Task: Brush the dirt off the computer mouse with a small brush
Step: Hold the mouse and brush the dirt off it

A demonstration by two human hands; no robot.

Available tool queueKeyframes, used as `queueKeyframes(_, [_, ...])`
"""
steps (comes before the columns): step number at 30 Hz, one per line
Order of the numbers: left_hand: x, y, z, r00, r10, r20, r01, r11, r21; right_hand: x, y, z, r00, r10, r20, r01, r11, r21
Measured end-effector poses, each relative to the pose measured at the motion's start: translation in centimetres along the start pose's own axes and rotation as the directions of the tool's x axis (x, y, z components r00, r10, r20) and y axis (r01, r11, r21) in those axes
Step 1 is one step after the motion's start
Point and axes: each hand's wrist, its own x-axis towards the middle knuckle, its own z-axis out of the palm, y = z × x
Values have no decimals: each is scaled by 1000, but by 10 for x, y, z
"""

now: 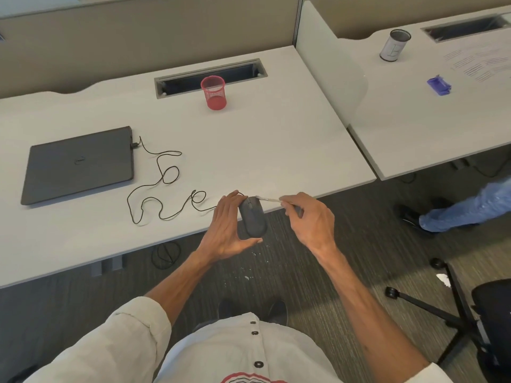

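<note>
A black wired computer mouse (253,218) is held in the air over the front edge of the white desk (249,139). My left hand (228,229) grips it from the left, fingers at its front and thumb under its rear. My right hand (309,219) pinches a small brush (268,199) with a pale handle. The brush tip touches the front right of the mouse near the buttons. The mouse cable (163,186) winds in loops across the desk to a closed dark laptop (78,165).
A red mesh pen cup (213,93) stands by the cable slot (210,77) at the back. On the neighbouring desk to the right are a grey cup (395,45), a purple object (439,84) and papers (481,62). Another person's leg (467,208) and an office chair base (453,308) are on the floor at right.
</note>
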Motion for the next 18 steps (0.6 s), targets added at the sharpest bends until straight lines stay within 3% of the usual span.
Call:
queueKeyframes(6, [3,-2,-2,998,-27,-51,26,999,-25,-11,17,-14,981,-70,181,91,990,-110])
queueKeyframes(9, [3,-2,-2,997,-37,-66,34,998,-44,-13,25,-16,983,119,138,-121,993,9])
queueKeyframes(11, [3,0,-1,997,-45,-63,42,997,-58,-10,25,-8,948,310,73,-318,922,222])
queueKeyframes(13, [4,2,1,997,-53,-53,49,997,-64,-9,21,-1,916,398,50,-387,842,376])
queueKeyframes(16, [6,5,4,996,-69,-53,64,995,-75,-13,16,3,950,312,19,-295,875,384])
queueKeyframes(18, [6,5,4,995,-74,-62,69,995,-74,-16,18,2,979,199,44,-203,937,284])
